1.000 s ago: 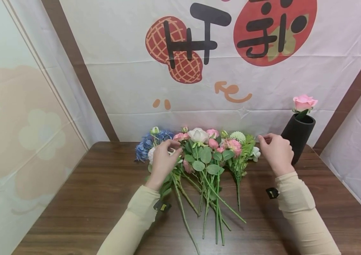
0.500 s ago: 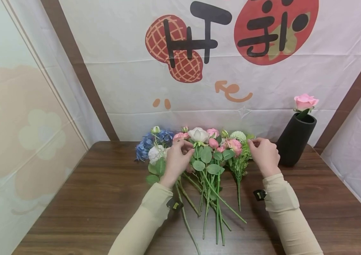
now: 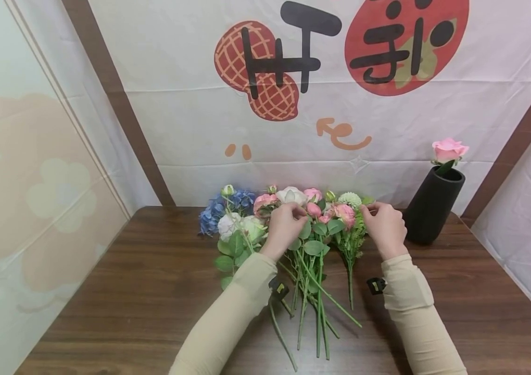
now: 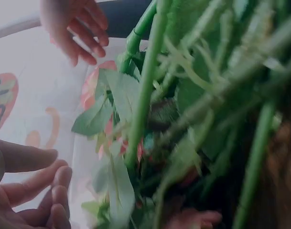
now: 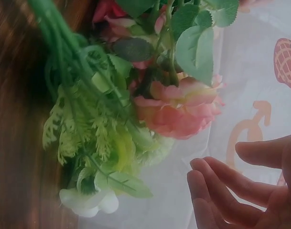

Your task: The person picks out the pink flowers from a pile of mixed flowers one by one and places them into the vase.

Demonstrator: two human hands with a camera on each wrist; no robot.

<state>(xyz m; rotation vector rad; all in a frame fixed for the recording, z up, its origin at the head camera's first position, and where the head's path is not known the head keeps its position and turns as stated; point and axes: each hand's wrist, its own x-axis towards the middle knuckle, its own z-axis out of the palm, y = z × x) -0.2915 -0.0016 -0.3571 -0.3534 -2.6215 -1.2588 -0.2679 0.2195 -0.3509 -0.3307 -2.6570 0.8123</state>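
Observation:
My left hand point(image 3: 286, 229) hovers over the middle of a row of flowers, close to a white peony-like bloom point(image 3: 292, 196) and a pink bud point(image 3: 314, 210). Its thumb and bent fingers stand apart with nothing between them in the left wrist view. Over the right end of the row is my right hand point(image 3: 384, 229), beside the pink ruffled flower point(image 5: 178, 107) and feathery green sprig point(image 3: 352, 242). In the right wrist view a gap shows between its thumb and loosely bent fingers, which hold nothing. Green stems point(image 3: 320, 312) spread toward me on the brown table point(image 3: 143, 291).
A black vase point(image 3: 435, 205) holding one pink rose point(image 3: 450, 150) stands at the back right, just past my right hand. Blue hydrangea point(image 3: 214, 216) and a white flower point(image 3: 229, 225) lie at the row's left end. A printed cloth point(image 3: 186, 130) hangs behind the table.
My left hand has moved right, from the left-hand white flowers to the middle of the row. My right hand has shifted left, away from the vase. The flowers look nearly unmoved.

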